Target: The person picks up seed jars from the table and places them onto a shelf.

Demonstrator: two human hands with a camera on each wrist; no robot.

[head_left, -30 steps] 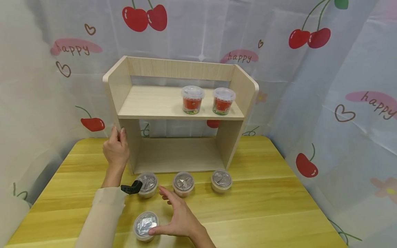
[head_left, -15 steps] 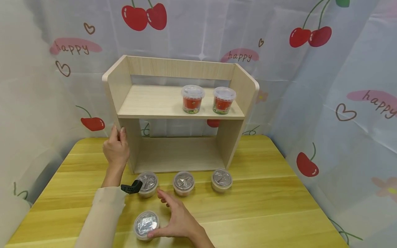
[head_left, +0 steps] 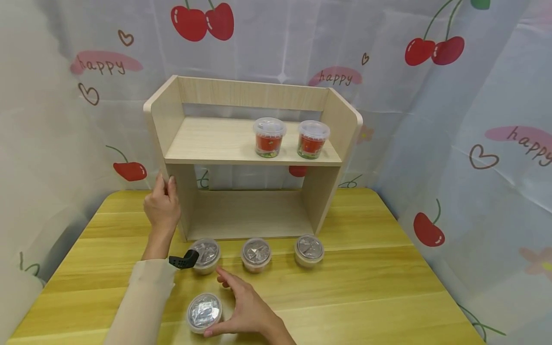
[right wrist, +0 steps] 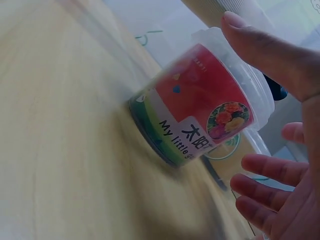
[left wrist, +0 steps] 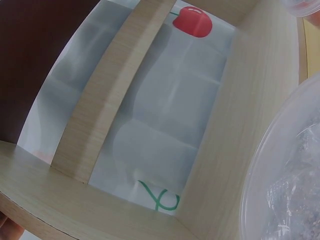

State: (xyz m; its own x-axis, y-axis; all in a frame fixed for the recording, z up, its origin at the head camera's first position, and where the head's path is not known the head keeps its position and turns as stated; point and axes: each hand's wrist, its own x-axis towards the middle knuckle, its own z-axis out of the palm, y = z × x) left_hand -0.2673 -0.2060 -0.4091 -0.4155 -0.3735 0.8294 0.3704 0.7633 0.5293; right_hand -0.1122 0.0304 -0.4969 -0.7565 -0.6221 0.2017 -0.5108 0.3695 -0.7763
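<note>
My left hand (head_left: 162, 206) grips the left side panel of a pale two-tier wooden shelf (head_left: 207, 139); a fingertip (left wrist: 10, 230) shows past the panel in the left wrist view. Nearest my right hand (head_left: 247, 306) is a lidded clear plastic cup (head_left: 204, 312) with foil-like wrapping under its lid. The thumb lies along the cup's near right side, and the other fingers are spread away from it. Whether the thumb touches it I cannot tell. In the right wrist view this cup (right wrist: 195, 105) bears a red and green label with flowers and "My little".
Three similar cups stand in a row before the shelf: left (head_left: 206, 254), middle (head_left: 256, 254) and right (head_left: 309, 250). Two more, one cup (head_left: 268, 141) beside another cup (head_left: 312, 143), stand on the upper tier. A cherry-print cloth (head_left: 258, 48) hangs behind the yellow wood-grain table (head_left: 371, 287).
My right hand has shifted slightly left and down around the front cup, its fingers moving away from the middle cup of the row. The left hand keeps its grip.
</note>
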